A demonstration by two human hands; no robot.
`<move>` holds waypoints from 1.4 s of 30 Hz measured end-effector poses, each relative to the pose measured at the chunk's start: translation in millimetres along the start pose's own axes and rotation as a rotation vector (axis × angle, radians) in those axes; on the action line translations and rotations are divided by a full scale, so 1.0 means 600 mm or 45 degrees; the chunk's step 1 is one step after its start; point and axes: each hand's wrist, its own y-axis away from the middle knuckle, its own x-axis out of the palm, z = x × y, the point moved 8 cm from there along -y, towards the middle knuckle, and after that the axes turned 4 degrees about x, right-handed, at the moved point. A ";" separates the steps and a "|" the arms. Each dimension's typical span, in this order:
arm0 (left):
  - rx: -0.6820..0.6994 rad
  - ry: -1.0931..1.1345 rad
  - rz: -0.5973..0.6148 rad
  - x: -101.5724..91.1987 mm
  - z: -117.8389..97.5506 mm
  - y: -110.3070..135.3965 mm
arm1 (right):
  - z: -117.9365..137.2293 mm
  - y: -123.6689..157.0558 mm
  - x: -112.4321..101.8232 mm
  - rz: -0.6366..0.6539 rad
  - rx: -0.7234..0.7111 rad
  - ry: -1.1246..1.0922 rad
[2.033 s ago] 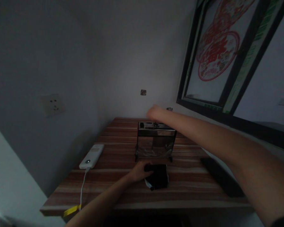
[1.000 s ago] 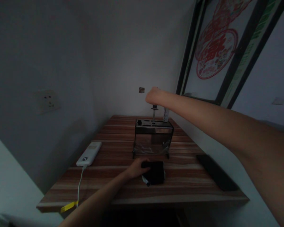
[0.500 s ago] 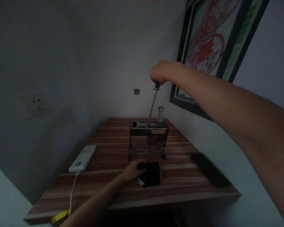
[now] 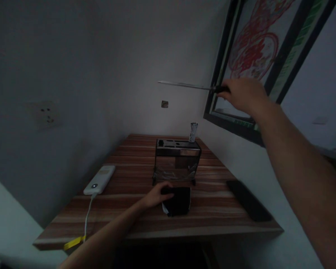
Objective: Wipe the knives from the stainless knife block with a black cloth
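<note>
My right hand is raised high in front of the window frame, closed on the dark handle of a long thin steel rod. The rod lies level in the air and points left. Below it a metal and glass knife holder stands on the wooden table, slots on top. My left hand rests on the table just in front of the holder, fingers curled over the edge of a black folded cloth.
A white power bank with a cable lies at the table's left. A flat black slab lies at the right edge. A small silver cylinder stands behind the holder. A wall socket is at the left, a window with a red paper cutting at the right.
My right hand pulled the rod up out of the holder's slot, then swung it right and turned it level. My left hand stayed on the black cloth.
</note>
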 end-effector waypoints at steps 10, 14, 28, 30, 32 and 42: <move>-0.214 0.993 -0.038 0.009 -0.037 0.021 | 0.203 0.395 0.193 0.703 0.511 -2.208; -0.208 1.004 -0.192 -0.026 -0.045 0.001 | 0.271 0.464 0.215 0.705 0.539 -2.296; -0.189 1.206 -0.389 -0.039 -0.004 -0.013 | 0.337 0.491 0.272 0.574 0.445 -1.971; -0.168 1.286 -0.263 -0.029 -0.007 -0.015 | 0.337 0.493 0.274 0.581 0.493 -2.024; -0.130 1.380 -0.143 -0.020 -0.015 -0.017 | 0.334 0.496 0.277 0.589 0.548 -2.046; -0.161 1.487 0.074 0.010 -0.011 -0.014 | 0.337 0.511 0.287 0.649 0.588 -2.069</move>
